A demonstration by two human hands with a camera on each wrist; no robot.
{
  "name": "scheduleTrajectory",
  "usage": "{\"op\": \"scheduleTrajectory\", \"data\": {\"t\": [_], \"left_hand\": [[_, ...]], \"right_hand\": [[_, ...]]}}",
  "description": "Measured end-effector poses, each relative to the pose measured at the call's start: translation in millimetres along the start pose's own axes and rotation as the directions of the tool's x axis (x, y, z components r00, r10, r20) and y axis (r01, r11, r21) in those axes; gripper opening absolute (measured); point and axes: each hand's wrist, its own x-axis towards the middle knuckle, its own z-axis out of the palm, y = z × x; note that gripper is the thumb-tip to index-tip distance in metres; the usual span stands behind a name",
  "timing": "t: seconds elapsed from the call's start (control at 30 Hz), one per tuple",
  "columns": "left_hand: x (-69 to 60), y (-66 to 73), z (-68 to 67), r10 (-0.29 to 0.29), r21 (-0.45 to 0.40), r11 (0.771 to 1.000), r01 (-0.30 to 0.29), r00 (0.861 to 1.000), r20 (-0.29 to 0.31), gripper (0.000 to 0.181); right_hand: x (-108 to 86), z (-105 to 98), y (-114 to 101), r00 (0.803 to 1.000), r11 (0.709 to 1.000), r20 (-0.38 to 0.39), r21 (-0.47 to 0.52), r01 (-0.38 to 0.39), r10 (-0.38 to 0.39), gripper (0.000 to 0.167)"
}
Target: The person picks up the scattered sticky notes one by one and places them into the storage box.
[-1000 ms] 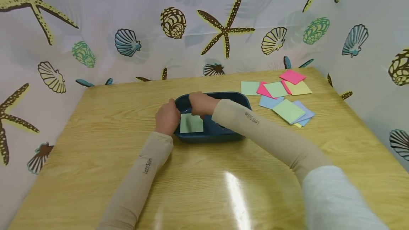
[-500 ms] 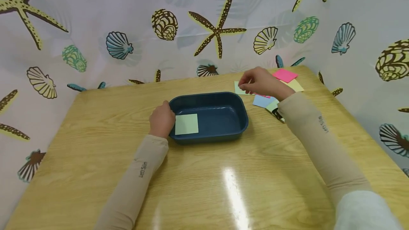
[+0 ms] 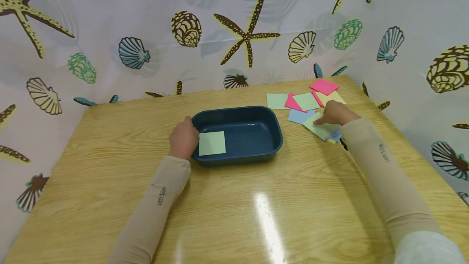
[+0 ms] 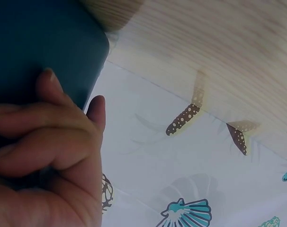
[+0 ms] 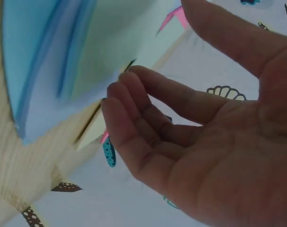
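Note:
A dark blue plastic basin [image 3: 253,144] sits mid-table, with one pale green sticky note [image 3: 212,143] flat in its left part. My left hand [image 3: 184,138] holds the basin's left rim; the left wrist view has its bent fingers [image 4: 53,146] against the blue wall. To the right, my right hand [image 3: 338,113] is over the loose pile of notes, thumb apart from the fingers. Beneath it lies a light green note [image 3: 318,127] on blue ones. In the right wrist view the fingertips are at the edge of the notes [image 5: 105,61]; whether they touch is unclear.
Further notes are spread behind: a blue one [image 3: 300,116], a green one [image 3: 277,101], a bright pink one [image 3: 324,86] and a yellow one [image 3: 332,97]. The wooden table [image 3: 220,215] backs onto a shell-and-starfish patterned cloth [image 3: 205,68].
My right hand has left the basin, swung right over the notes and lowered onto the nearer ones. The left hand still holds the rim. The view has shifted slightly.

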Motion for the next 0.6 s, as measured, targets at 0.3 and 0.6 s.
{"op": "scheduleTrajectory", "data": {"t": [0.3,0.6], "left_hand": [[-1.2,-0.1,0.0,0.011,0.017,1.0,-0.011,1.0,-0.011,0.033],[-2.5,-0.1,-1.2,0.02,0.009,1.0,-0.02,1.0,-0.011,0.03]], "right_hand": [[2.8,6.3,6.3,0.999,1.0,0.034,0.014,-0.019,0.019,0.058],[16.9,12.6,21.3,0.999,0.995,-0.032,0.087,-0.039,0.042,0.074]]}}
